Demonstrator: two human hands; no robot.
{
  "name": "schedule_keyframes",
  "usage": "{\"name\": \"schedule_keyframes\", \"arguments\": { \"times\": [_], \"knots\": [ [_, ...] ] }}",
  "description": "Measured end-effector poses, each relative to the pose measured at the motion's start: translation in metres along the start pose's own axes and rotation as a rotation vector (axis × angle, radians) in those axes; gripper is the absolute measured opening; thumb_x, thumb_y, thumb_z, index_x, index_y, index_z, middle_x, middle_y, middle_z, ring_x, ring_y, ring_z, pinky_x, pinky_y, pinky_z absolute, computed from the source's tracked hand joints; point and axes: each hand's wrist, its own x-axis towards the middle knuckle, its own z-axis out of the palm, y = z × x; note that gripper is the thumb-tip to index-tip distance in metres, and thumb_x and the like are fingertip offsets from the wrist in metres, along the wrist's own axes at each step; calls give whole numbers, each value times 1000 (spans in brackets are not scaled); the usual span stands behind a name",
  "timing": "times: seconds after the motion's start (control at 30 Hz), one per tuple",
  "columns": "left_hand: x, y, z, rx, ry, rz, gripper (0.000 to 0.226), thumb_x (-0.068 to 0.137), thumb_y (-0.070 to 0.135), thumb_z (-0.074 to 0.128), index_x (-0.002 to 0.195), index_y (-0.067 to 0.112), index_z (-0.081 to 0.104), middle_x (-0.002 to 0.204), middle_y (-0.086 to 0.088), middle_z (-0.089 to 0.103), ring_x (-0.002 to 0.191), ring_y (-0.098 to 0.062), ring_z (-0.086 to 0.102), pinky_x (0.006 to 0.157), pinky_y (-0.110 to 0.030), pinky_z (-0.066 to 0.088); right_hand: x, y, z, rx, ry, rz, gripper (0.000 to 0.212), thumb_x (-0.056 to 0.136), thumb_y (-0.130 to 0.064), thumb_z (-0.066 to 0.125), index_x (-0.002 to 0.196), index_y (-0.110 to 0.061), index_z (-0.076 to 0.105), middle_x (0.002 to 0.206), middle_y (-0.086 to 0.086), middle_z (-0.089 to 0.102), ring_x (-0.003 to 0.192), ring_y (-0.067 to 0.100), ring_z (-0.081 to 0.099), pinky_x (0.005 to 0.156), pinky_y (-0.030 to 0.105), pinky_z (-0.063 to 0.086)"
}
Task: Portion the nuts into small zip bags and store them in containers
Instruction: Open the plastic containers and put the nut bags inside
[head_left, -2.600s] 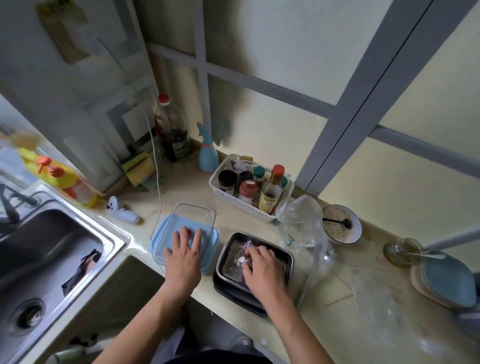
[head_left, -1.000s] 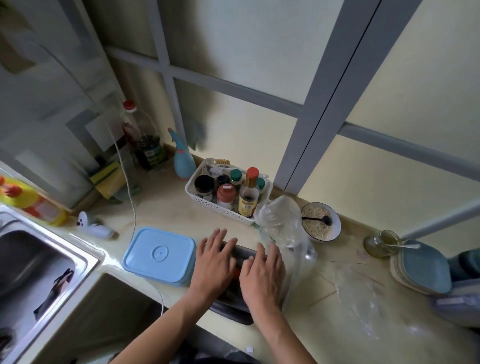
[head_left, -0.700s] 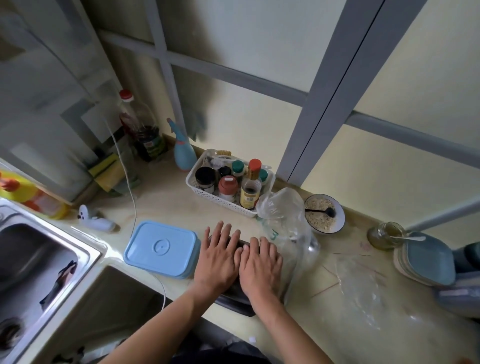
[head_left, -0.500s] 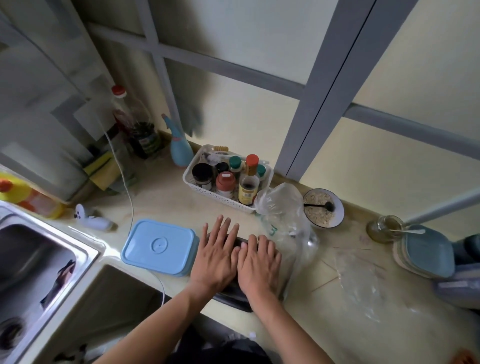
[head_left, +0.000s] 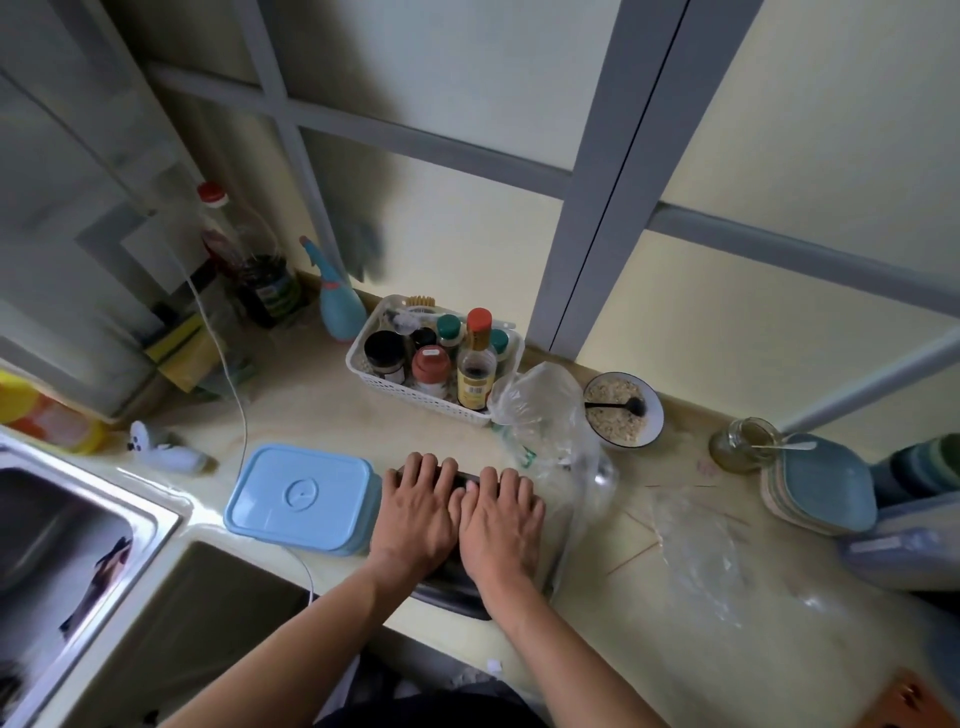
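Hands (head_left: 460, 514) flat on dark container (head_left: 451, 584)

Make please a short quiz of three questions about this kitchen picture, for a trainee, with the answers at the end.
1. True or false: the left hand and the right hand both lie flat, fingers straight, on the dark container.
2. What stands directly left of the dark container? A) a glass jar B) the blue-lidded container C) the bowl of oats
3. Fill in: the black spoon lies in the ____.

Key: 1 true. 2 B. 3 bowl of oats.
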Motion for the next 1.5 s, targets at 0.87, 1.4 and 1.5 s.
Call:
{"name": "schedule_keyframes", "arguments": {
  "times": [0.87, 1.4, 1.5],
  "knots": [
    [14, -23, 4, -199, 117, -122, 34, 104, 34, 28, 81, 16, 47, 74, -7, 55, 68, -29, 52, 59, -43, 46, 2, 13, 0, 95, 119, 178, 39, 104, -41, 44, 82, -12, 59, 71, 7, 55, 48, 22, 58, 39, 28, 39],
    [-7, -23, -7, -419, 134, -171, 16, 97, 23, 45, 103, 12, 54, 102, -7, 58, 85, -29, 58, 73, -43, 50, -15, 20, 2, 493, -35, 424, 37, 102, -51, 41, 98, -15, 48, 93, 7, 64, 80, 27, 61, 66, 39, 51],
    [-36, -18, -17, -529, 223, -177, 24, 91, 17, 53, 115, 14, 54, 113, -2, 52, 95, -24, 53, 82, -38, 47, -16, 19, 1, 525, -27, 435, 34, 102, -48, 43, 98, -15, 48, 95, 9, 65, 78, 26, 59, 66, 38, 48]
  ]
}}
